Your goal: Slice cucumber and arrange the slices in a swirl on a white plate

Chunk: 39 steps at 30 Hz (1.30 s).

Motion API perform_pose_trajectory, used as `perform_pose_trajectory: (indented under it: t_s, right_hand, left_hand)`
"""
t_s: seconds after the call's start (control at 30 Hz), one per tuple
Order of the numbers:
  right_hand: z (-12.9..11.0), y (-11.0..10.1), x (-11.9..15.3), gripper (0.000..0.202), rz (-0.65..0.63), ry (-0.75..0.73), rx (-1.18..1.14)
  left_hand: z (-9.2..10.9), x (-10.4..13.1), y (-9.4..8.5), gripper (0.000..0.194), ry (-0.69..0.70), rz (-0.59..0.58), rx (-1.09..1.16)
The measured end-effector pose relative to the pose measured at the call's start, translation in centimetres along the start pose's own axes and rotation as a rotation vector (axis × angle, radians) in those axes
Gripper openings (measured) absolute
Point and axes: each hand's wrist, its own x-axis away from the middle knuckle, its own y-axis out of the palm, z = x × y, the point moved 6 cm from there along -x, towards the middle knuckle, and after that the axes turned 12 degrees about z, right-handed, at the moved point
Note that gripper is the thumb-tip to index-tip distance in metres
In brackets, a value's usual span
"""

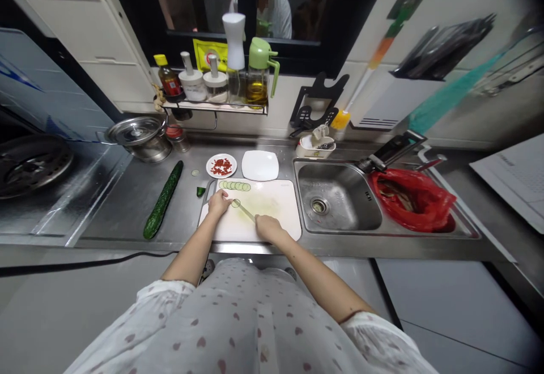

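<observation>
My right hand (267, 228) is closed round the handle of a knife (247, 212), whose blade points left over the white cutting board (278, 207). At the blade's tip lies a thin cucumber slice (236, 203). My left hand (220, 203) is at the board's left side, its fingers bent together close to that slice; whether they hold anything is too small to tell. A row of cucumber slices (234, 186) overlaps along the board's top edge. Left of the board are a cucumber end piece (200, 191) and a whole cucumber (164, 199).
Behind the board stand a plate of chopped red pieces (221, 166) and a white square plate (260, 165). A steel sink (340, 195) is to the right, with a red plastic bag (412, 201) beyond. A lidded pot (142, 139) stands back left, below a condiment shelf (212, 106).
</observation>
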Motion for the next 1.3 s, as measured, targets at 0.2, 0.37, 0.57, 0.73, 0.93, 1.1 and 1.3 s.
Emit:
perform_pose_trajectory:
  t_s: [0.2,0.37,0.57,0.73,0.93,1.1,1.3]
  right_hand:
    - [0.1,-0.8,-0.2,0.035,-0.004,-0.019,0.035]
    - [0.4,-1.3,-0.6,0.036,-0.001,-0.040,0.085]
    - [0.9,-1.3,-1.1,0.038,0.032,-0.063,0.117]
    - [2.3,-1.2,-0.5,0.034,0.075,-0.067,0.094]
    - [5.2,0.4,1.2,0.031,0.248,0.153,-0.345]
    - [6.5,2.3,2.5,0.032,0.282,0.376,-0.378]
    - [6.0,1.7,3.2,0.035,0.288,0.434,-0.278]
  left_hand:
    - [0.0,0.0,0.1,0.021,0.010,0.000,-0.004]
    - [-0.1,-0.1,0.2,0.021,0.004,-0.002,-0.003]
    - [0.0,-0.1,0.1,0.021,0.003,-0.005,-0.007]
    - [0.0,0.1,0.1,0.021,0.028,0.003,-0.015]
    - [0.2,0.9,0.0,0.018,0.075,0.038,-0.009]
    - [0.6,1.3,-0.1,0.015,0.127,0.051,-0.041]
    - [1.1,1.6,-0.1,0.018,0.186,0.013,-0.099]
